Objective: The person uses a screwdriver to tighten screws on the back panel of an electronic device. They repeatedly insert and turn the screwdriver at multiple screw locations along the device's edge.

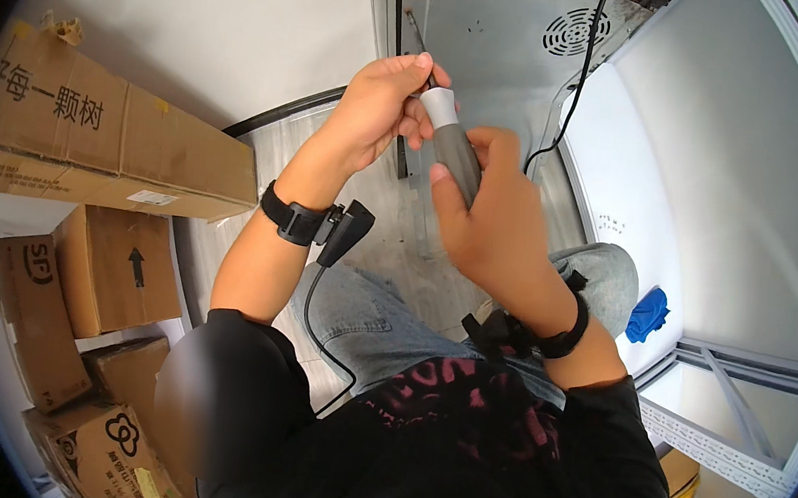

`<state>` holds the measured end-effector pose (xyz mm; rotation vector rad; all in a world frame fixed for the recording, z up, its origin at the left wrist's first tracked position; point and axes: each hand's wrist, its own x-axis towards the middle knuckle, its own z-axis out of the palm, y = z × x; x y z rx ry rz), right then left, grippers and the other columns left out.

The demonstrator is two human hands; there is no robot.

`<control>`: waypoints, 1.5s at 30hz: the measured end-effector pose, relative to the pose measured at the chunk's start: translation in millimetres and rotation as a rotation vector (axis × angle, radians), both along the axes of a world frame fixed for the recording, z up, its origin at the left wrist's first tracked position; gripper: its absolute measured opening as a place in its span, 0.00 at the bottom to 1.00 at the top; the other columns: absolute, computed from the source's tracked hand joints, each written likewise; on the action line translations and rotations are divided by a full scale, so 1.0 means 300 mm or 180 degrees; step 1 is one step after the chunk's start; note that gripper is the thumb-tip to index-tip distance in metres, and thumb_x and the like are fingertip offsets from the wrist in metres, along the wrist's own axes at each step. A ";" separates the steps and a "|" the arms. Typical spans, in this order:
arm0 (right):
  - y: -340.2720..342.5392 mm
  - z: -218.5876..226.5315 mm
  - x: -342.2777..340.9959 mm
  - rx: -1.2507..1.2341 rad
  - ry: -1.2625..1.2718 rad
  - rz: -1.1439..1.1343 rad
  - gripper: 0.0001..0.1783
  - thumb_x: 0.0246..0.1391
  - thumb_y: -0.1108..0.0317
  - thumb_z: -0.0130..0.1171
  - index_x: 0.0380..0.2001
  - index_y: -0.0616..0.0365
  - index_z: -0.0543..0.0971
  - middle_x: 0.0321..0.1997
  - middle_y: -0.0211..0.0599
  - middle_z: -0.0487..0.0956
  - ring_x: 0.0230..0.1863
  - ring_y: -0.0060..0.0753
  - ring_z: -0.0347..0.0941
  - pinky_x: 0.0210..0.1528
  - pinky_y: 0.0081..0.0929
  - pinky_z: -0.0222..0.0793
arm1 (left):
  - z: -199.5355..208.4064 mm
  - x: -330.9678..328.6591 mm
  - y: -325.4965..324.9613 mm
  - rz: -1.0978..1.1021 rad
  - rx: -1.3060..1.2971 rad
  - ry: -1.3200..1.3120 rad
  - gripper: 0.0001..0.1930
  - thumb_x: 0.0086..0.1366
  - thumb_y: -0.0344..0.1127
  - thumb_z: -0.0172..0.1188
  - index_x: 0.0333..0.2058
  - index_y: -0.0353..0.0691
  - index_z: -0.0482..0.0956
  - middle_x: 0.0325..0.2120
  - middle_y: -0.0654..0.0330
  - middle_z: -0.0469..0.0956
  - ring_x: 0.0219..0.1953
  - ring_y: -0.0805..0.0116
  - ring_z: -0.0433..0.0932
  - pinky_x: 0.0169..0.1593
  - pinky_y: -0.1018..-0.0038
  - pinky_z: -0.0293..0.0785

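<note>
- Filling the right hand (509, 222) is a thick, cylindrical screwdriver (457, 155) with a smooth grey handle, a white tapered collar (439, 106) and a thin dark shaft; the right fingers wrap around the handle.
- The left hand (376, 101) pinches the shaft just ahead of the collar between thumb and fingers.
- The screwdriver sits between both hands, slanting up and leftward, its tip near the left edge of a grey metal panel (503, 41) with a round slotted vent (577, 32); whether the tip touches metal, I cannot tell.
- Large dark characters and a white label (152, 197) mark the long brown cardboard carton (191, 149) at left.
- Below it, a smaller brown carton (146, 300) carries a black arrow; another cardboard box (118, 467) shows a flower-shaped outline and dark print.
- Pink lettering, partly hidden by folds, crosses the black T-shirt (433, 476).
</note>
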<state>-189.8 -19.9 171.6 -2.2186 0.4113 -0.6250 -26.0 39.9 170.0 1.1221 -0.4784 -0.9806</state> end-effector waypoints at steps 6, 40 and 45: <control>0.042 0.065 -0.009 -0.0855 0.0318 -0.0031 0.25 0.46 0.67 0.61 0.45 0.62 0.63 0.38 0.50 0.72 0.26 0.53 0.74 0.25 0.40 0.69 | -0.031 0.029 0.013 -0.0078 0.0045 -0.0090 0.14 0.71 0.40 0.42 0.35 0.36 0.72 0.27 0.52 0.79 0.12 0.79 0.71 0.13 0.85 0.65; 0.013 0.037 -0.009 -0.1480 -0.0372 -0.0092 0.23 0.45 0.63 0.61 0.41 0.63 0.65 0.30 0.47 0.74 0.23 0.50 0.72 0.22 0.38 0.68 | 0.001 0.029 0.010 -0.0083 0.0024 0.0106 0.12 0.69 0.40 0.47 0.32 0.39 0.71 0.22 0.62 0.76 0.10 0.82 0.67 0.12 0.88 0.58; -0.002 0.033 -0.008 -0.0842 -0.0163 -0.0167 0.23 0.46 0.63 0.60 0.41 0.62 0.65 0.30 0.48 0.74 0.23 0.52 0.73 0.22 0.41 0.68 | 0.021 0.005 -0.018 0.0197 0.0194 0.0053 0.11 0.69 0.38 0.45 0.31 0.39 0.71 0.26 0.57 0.78 0.10 0.82 0.68 0.11 0.88 0.58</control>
